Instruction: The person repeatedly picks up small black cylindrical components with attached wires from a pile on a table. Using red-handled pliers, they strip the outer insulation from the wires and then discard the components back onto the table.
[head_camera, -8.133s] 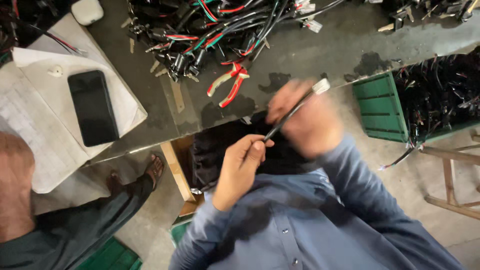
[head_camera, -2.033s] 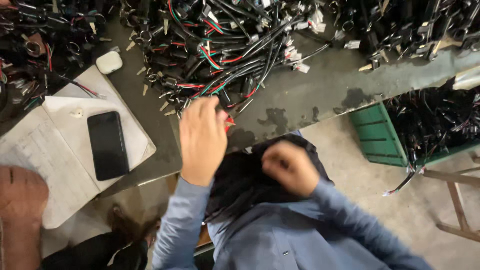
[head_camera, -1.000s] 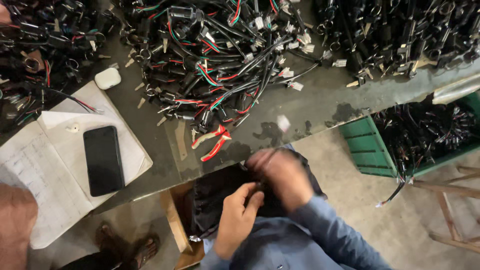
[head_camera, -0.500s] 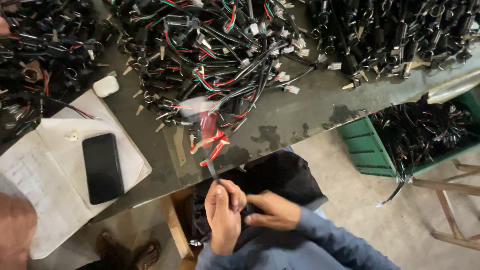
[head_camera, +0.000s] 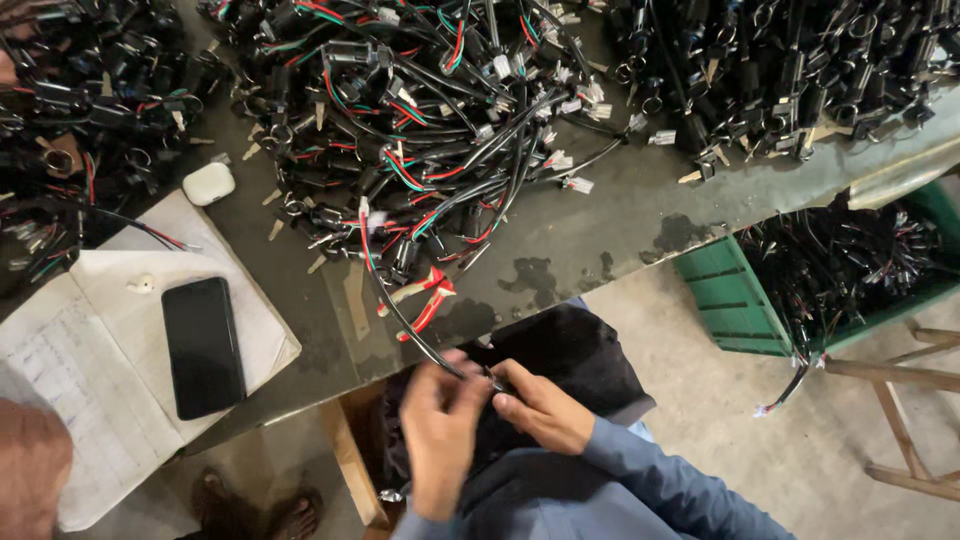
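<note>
A long grey worktable (head_camera: 620, 235) runs across the upper frame, its top edge cut off, heaped with a tangled pile of black wire harnesses with red and green leads (head_camera: 430, 130); single pieces in it are hard to tell apart. At the right edge a green plastic crate (head_camera: 725, 295), partly cut off, holds more black wiring. At the left lie white paper sheets (head_camera: 100, 400) under a black smartphone (head_camera: 203, 346), with a small white oval case (head_camera: 209, 184) above. Red-handled pliers (head_camera: 428, 300) lie near the table's front edge. At lower centre the left hand (head_camera: 440, 430) and right hand (head_camera: 545, 405) are both closed, pinching a thin black cable (head_camera: 400, 310) that rises to the pile; its end is hidden between the fingers
</note>
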